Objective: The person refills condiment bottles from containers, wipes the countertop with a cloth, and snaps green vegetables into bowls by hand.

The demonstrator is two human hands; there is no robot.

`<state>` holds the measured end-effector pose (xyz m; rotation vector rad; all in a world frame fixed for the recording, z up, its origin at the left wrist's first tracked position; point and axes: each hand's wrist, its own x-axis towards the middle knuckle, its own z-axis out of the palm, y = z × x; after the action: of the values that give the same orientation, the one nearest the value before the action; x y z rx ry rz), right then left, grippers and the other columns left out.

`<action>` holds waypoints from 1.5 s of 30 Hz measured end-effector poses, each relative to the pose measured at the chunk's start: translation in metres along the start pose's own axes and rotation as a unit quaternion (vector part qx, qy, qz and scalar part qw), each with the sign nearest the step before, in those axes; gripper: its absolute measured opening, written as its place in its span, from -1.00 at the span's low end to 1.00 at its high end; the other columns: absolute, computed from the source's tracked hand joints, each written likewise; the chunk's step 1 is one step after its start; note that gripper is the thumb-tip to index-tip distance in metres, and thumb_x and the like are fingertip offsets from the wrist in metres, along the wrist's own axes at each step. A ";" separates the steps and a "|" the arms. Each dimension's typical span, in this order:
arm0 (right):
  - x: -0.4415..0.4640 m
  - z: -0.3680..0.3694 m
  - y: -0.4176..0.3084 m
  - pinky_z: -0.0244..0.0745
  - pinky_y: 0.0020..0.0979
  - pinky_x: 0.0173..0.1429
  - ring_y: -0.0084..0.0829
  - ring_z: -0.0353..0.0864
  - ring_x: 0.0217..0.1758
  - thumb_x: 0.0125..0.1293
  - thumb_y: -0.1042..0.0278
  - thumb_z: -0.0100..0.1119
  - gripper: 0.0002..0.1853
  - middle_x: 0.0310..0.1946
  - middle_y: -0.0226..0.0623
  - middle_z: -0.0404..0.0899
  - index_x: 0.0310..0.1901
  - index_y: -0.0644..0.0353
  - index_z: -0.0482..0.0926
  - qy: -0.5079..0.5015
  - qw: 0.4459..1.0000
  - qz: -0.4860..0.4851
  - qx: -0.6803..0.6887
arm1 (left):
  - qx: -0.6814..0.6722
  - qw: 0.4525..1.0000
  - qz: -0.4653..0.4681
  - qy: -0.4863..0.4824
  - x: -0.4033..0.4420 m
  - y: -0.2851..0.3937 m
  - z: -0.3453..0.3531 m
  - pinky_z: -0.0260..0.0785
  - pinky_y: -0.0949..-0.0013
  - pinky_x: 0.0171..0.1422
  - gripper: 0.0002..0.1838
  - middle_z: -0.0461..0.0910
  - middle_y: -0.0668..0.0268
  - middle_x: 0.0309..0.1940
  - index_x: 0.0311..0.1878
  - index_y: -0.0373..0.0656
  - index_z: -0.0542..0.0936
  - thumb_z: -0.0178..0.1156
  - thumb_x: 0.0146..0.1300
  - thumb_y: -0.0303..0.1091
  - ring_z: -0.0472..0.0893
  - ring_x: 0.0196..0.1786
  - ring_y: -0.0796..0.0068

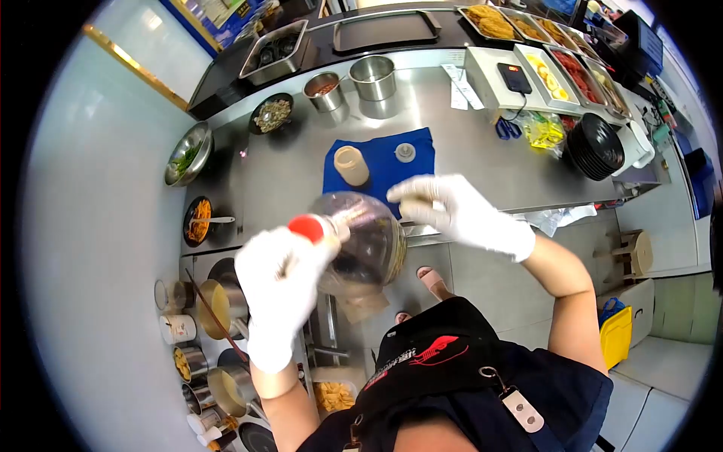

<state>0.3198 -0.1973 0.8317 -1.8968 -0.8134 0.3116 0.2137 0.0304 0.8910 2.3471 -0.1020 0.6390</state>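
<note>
My left hand, in a white glove, is closed near the neck of a big clear plastic jug. The jug is tilted, its red-topped neck toward that hand and its wide body to the right. Just right of the jug is my gloved right hand, thumb and fingers apart; contact with the jug cannot be made out. Behind them a blue cloth lies on the steel counter. On the cloth stand a squeeze bottle without its top and a clear nozzle cap.
Steel pots, a bowl of greens and a dish of orange shreds line the counter's back and left. Stacked black bowls and food trays stand right. Several pots crowd the lower left.
</note>
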 end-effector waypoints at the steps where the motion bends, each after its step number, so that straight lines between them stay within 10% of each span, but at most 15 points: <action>1: 0.007 -0.012 -0.003 0.48 -0.51 -0.04 -0.61 0.55 -0.19 0.36 0.41 0.16 -0.71 -0.27 -0.33 0.63 0.08 0.29 0.56 0.000 0.999 0.007 0.042 | -0.036 0.999 -0.006 0.017 0.013 -0.001 0.007 0.11 0.41 -0.52 -0.67 0.34 0.32 -0.73 -0.66 -0.19 0.44 0.45 -0.01 -0.47 0.24 -0.65 0.51; 6: 0.041 -0.048 -0.012 0.47 -0.53 -0.05 -0.63 0.54 -0.22 0.38 0.34 0.17 -0.68 -0.34 -0.34 0.61 0.07 0.33 0.53 0.011 0.999 -0.034 0.016 | -0.035 0.998 0.055 0.000 0.061 0.008 0.050 0.28 0.42 -0.47 -0.71 0.45 0.25 -0.71 -0.62 -0.30 0.52 0.43 0.04 -0.41 0.42 -0.64 0.47; 13: 0.076 -0.063 0.029 0.50 -0.28 -0.07 -0.14 0.65 -0.22 0.20 0.15 0.25 -0.63 -0.35 -0.11 0.64 -0.04 0.20 0.60 0.005 0.987 -0.037 -0.157 | 0.007 0.984 0.173 0.046 0.089 0.002 0.118 0.33 0.36 -0.52 -0.69 0.52 0.32 -0.70 -0.67 -0.10 0.55 0.40 0.07 -0.21 0.54 -0.64 0.30; 16: 0.082 -0.080 0.042 0.46 -0.44 -0.19 -0.48 0.52 -0.37 0.23 0.19 0.33 -0.65 -0.47 -0.28 0.56 -0.08 0.26 0.59 -0.059 0.981 0.010 -0.184 | -0.025 0.987 0.153 0.041 0.090 0.001 0.138 0.29 0.29 -0.53 -0.69 0.50 0.31 -0.70 -0.65 -0.08 0.55 0.38 0.07 -0.17 0.51 -0.64 0.27; 24: 0.067 -0.102 0.043 0.37 -0.55 -0.48 -0.64 0.49 -0.54 0.34 0.09 0.23 -0.69 -0.54 -0.43 0.55 -0.19 0.21 0.60 -0.147 0.969 0.190 0.059 | 0.132 0.918 0.327 0.182 0.040 0.000 0.195 0.16 0.28 -0.55 -0.67 0.25 0.39 -0.63 -0.51 -0.01 0.43 0.35 0.12 -0.08 0.31 -0.59 0.33; 29: 0.043 -0.100 0.016 0.50 -0.29 -0.24 -0.18 0.61 -0.43 0.19 -0.16 0.28 -0.42 -0.51 -0.17 0.57 -0.06 0.29 0.57 0.021 0.964 0.016 -0.264 | 0.147 0.943 0.290 0.075 0.006 -0.021 0.228 0.19 0.28 -0.53 -0.72 0.33 0.37 -0.61 -0.56 0.01 0.46 0.35 0.11 -0.18 0.38 -0.57 0.31; 32: 0.042 -0.083 -0.001 0.53 -0.21 -0.33 -0.08 0.65 -0.46 0.19 -0.19 0.23 -0.43 -0.60 -0.17 0.57 -0.19 0.29 0.53 -0.060 0.900 0.019 -0.432 | 0.131 0.944 0.295 0.074 0.003 -0.019 0.234 0.18 0.29 -0.54 -0.75 0.33 0.38 -0.64 -0.56 0.01 0.47 0.33 0.11 -0.21 0.39 -0.58 0.34; 45: 0.047 -0.080 0.015 0.53 -0.25 -0.38 -0.13 0.63 -0.46 0.28 0.20 0.12 -0.73 -0.56 -0.13 0.56 -0.35 0.28 0.56 -0.074 0.864 -0.172 -0.466 | 0.078 0.939 0.325 0.086 0.012 -0.023 0.237 0.15 0.36 -0.57 -0.72 0.27 0.41 -0.69 -0.60 0.01 0.43 0.35 0.08 -0.26 0.37 -0.64 0.43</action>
<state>0.4033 -0.2265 0.8620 -2.5516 -1.5805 -0.2231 0.3287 -0.1036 0.7310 2.3810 -0.7982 1.2011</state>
